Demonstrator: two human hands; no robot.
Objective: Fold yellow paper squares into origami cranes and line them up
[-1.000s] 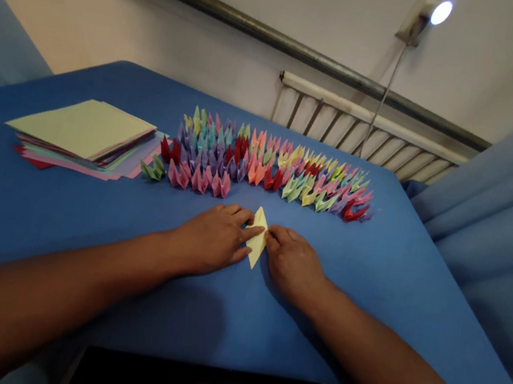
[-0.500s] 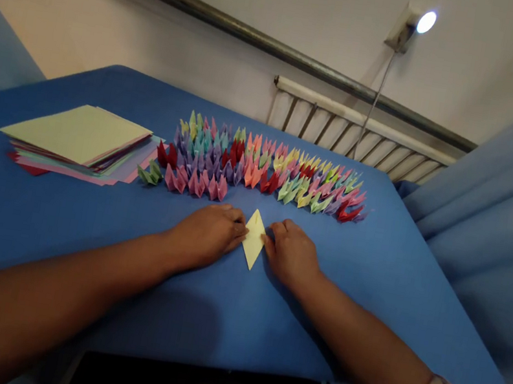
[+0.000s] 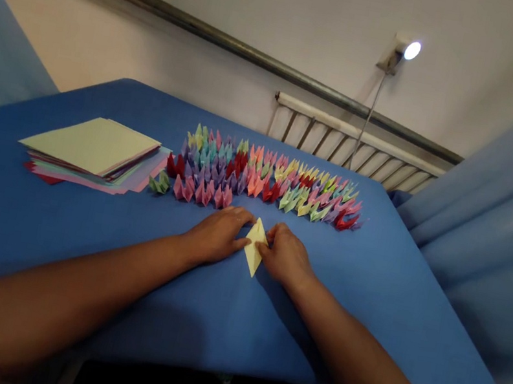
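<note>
A small pale yellow folded paper (image 3: 252, 258), shaped like a long diamond, lies between my hands with one tip pointing at me. My left hand (image 3: 222, 233) pinches its left corner, thumb and fingers at the edge. From the other side my right hand (image 3: 286, 253) grips the right corner, its thumb lying on top of the paper. The paper's far tip shows between my fingertips. Just beyond my hands stand rows of folded paper cranes (image 3: 258, 182) in many colours.
A stack of coloured paper sheets (image 3: 92, 145) lies at the left on the blue-covered table (image 3: 158, 307). Behind the table are a radiator (image 3: 325, 131), a wall pipe (image 3: 241, 48) and a lit plug-in lamp (image 3: 412, 50). Blue curtains (image 3: 501, 226) hang at the right.
My right thumb has moved inward over the paper's face, and my left fingers have shifted toward its upper edge. The whole view has tilted, so the scene sits slightly lower.
</note>
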